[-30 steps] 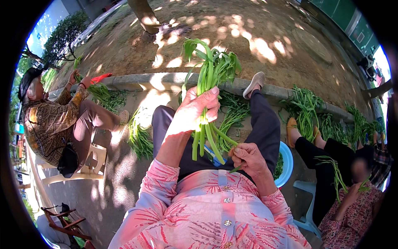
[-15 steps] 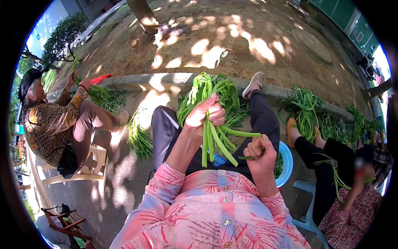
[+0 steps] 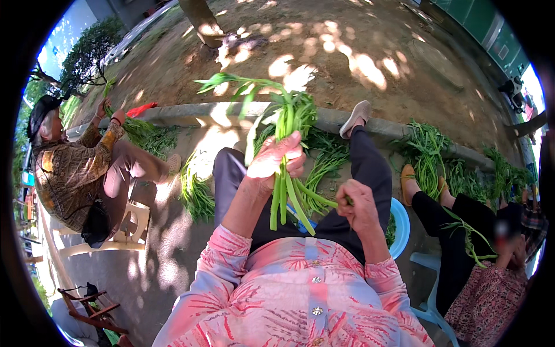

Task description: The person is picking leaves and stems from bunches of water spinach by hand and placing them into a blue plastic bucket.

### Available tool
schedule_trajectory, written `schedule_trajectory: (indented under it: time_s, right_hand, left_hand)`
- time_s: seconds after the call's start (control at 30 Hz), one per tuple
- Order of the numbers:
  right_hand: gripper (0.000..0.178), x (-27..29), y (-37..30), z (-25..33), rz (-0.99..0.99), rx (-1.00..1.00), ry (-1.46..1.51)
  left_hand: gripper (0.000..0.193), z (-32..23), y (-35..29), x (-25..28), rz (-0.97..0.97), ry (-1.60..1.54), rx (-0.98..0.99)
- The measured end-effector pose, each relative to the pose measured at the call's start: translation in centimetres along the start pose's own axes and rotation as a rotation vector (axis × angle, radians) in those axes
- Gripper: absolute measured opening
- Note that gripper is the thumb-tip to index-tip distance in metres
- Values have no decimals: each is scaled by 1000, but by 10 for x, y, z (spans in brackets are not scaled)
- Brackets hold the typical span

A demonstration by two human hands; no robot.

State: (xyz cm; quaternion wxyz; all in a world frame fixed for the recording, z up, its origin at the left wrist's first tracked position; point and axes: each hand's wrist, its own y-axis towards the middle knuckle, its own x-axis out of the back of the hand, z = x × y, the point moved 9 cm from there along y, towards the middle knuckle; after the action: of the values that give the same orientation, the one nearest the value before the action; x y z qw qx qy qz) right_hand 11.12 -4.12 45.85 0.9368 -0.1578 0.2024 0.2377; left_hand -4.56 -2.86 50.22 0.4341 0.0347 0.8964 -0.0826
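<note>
My left hand [image 3: 277, 157] is closed around a bunch of water spinach [image 3: 293, 113], held upright above my lap. Its leaves spread out over the top of the fist, one spray reaching left, and the pale green stems hang below. Beside the lower stem ends is my right hand [image 3: 359, 205], curled tight, a small dark green bit showing between its fingers. One stem of the bunch slants right, its tip close to those fingers. Beyond my knees lies a heap of water spinach [image 3: 330, 153] on the ground, partly hidden behind the bunch.
A light blue basin [image 3: 406, 228] with greens stands by my right leg. More greens [image 3: 196, 194] lie to the left. A person [image 3: 75, 168] sits at left on a plastic stool; another [image 3: 480, 289] sits at right, near a greens pile [image 3: 426, 159]. A kerb [image 3: 214, 113] runs across ahead.
The bunch has shifted slightly left and turned, so a leafy spray now sticks out to the left. My right hand has moved a little left and up, its fingers curled tighter.
</note>
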Motion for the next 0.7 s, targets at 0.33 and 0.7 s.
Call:
schedule_trajectory:
  time_s: [0.33,0.7]
  right_hand:
    - [29,-33,-8,-28,274,-129,-193]
    - [31,-43,-16,-45,473,-343,67]
  left_hand:
    - [19,4,-4,-14,61,299,-34]
    - [34,1,-3,-30,204,327,-99]
